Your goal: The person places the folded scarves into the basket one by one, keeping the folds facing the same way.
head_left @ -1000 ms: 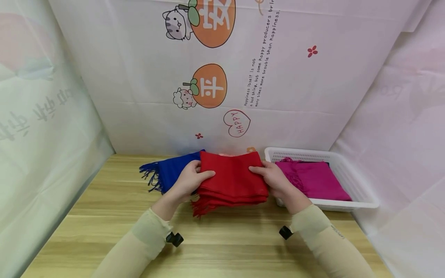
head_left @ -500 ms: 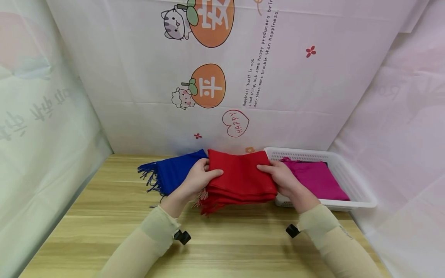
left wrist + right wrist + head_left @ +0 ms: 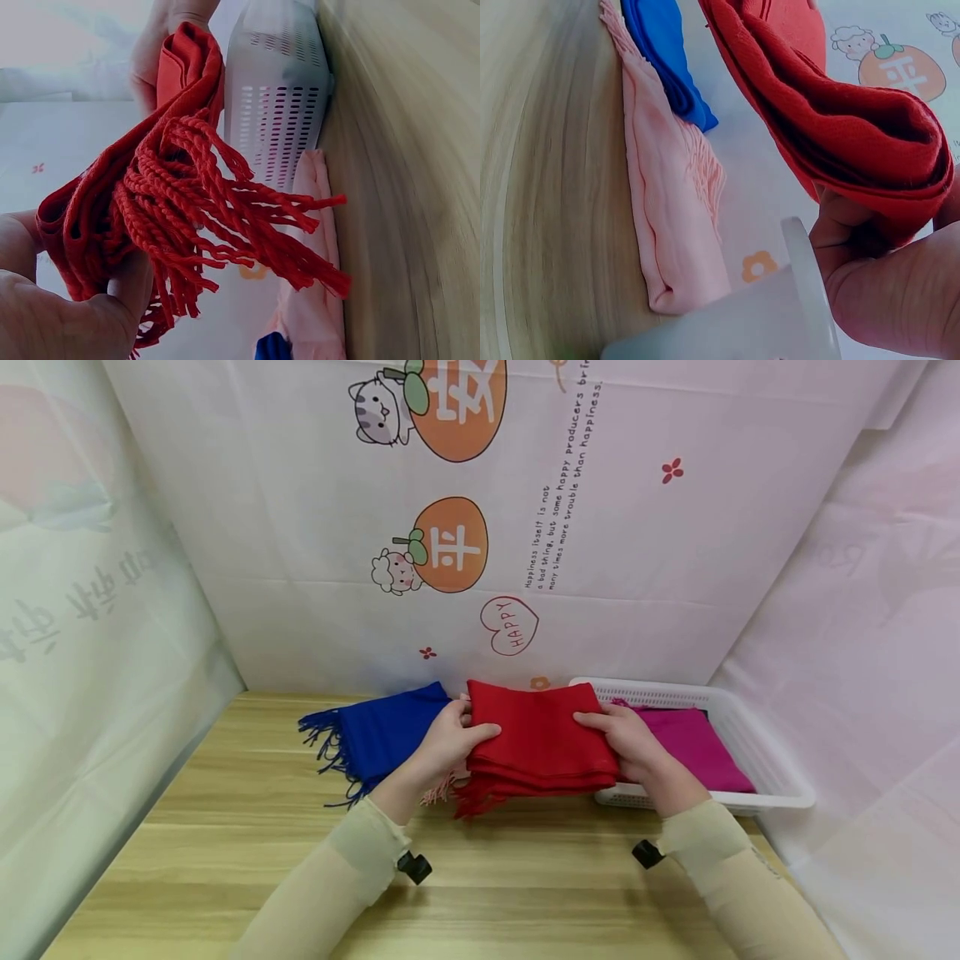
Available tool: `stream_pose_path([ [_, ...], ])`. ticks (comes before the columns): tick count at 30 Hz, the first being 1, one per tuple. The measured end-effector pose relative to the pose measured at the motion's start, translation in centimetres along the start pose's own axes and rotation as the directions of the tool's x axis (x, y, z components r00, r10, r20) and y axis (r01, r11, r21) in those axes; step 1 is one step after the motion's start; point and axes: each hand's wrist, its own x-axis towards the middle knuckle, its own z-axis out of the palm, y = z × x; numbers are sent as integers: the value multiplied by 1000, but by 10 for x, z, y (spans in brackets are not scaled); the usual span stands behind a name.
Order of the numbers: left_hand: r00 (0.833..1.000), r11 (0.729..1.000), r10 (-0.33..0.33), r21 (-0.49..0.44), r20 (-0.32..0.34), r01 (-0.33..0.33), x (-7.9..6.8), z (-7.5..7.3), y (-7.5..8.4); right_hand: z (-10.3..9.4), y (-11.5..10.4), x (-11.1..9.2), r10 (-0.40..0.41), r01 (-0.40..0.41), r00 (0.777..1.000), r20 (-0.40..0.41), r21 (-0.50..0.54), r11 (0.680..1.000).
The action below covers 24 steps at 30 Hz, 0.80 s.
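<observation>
Both hands hold a folded red scarf (image 3: 540,731) above the table, one at each side. My left hand (image 3: 450,739) grips its left edge, thumb on top and fingers beneath. On the opposite edge my right hand (image 3: 630,739) grips it the same way. Braided red fringe (image 3: 217,195) hangs from the scarf's left end in the left wrist view. Under it lies a folded pink scarf (image 3: 671,202) on the table, mostly hidden from the head view. A folded blue scarf (image 3: 382,731) with fringe lies left of the red one, partly over the pink one.
A white perforated basket (image 3: 783,785) stands at the right, holding a folded magenta scarf (image 3: 697,752) with something dark under it. The red scarf and right hand overlap the basket's left side. A printed sheet (image 3: 622,543) hangs behind the wooden table (image 3: 525,893).
Both hands have carried the red scarf rightward, from beside the blue scarf toward the basket. More of the blue scarf and some pink fringe now show.
</observation>
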Motion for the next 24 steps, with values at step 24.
stream_pose_path([
  [24, 997, 998, 58, -43, 59, -56, 18, 28, -9, -37, 7, -1, 27, -28, 999, -43, -26, 999],
])
